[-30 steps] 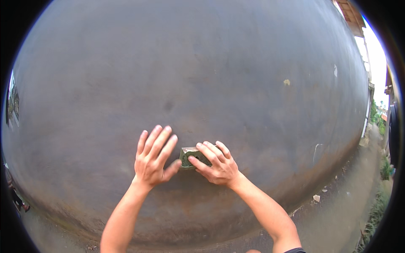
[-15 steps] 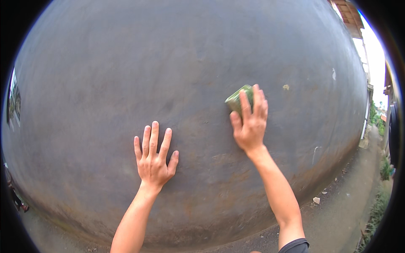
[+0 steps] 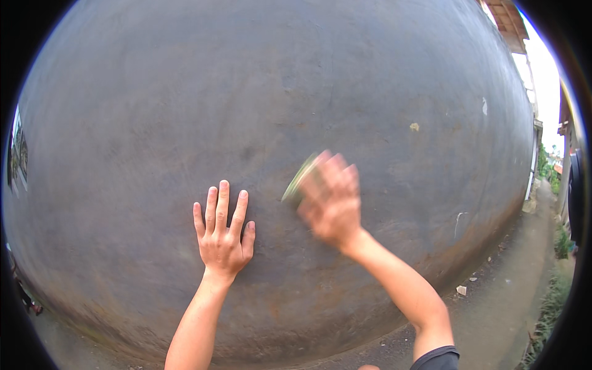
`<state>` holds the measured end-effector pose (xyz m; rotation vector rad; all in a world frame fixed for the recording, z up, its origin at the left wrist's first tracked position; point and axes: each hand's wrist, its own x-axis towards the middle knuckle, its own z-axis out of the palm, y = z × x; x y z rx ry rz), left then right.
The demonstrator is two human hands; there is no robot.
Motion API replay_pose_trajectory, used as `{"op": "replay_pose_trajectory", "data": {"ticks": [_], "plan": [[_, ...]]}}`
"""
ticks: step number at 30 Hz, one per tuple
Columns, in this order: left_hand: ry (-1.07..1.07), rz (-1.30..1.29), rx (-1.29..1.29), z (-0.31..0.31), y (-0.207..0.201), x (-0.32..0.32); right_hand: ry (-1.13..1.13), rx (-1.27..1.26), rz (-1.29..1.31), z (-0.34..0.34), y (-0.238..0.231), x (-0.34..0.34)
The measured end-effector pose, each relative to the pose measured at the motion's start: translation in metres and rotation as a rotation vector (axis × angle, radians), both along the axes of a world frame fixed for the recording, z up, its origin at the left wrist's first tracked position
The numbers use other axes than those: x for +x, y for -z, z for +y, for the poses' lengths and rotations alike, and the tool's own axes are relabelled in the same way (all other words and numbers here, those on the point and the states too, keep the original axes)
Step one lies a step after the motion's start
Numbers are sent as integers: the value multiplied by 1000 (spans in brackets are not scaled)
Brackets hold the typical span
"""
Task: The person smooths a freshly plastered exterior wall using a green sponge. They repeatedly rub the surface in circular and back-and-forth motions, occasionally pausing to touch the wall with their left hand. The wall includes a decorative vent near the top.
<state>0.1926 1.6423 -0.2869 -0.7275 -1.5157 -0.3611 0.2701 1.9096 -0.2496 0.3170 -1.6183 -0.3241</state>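
Note:
A grey, weathered wall [image 3: 142, 123] fills most of the view, with brownish stains along its lower part. My left hand [image 3: 223, 237] lies flat on it, fingers spread, holding nothing. To the right and a little higher, my right hand [image 3: 333, 200] is smeared by motion and holds a green sponge [image 3: 300, 177] against the wall. The sponge's greenish edge shows past the fingers on the left; the rest is hidden under the hand or blurred.
A path [image 3: 512, 290] runs along the wall's foot on the right, with small pale stones [image 3: 461, 290] and grass [image 3: 549, 314] beside it. Part of a roof [image 3: 509, 24] juts out at upper right. At the far left edge, part of a person [image 3: 29, 302] shows.
My right hand has swept left and downward across the wall with the sponge, which now stands more steeply tilted. The left hand stays in its place on the wall.

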Motion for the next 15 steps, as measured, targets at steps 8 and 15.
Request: {"op": "replay_pose_trajectory", "data": {"ticks": [8, 15], "plan": [[0, 45, 21, 1, -1, 0, 27, 57, 75, 30, -66, 17], [108, 177, -5, -14, -44, -15, 18, 474, -127, -10, 16, -2]]}}
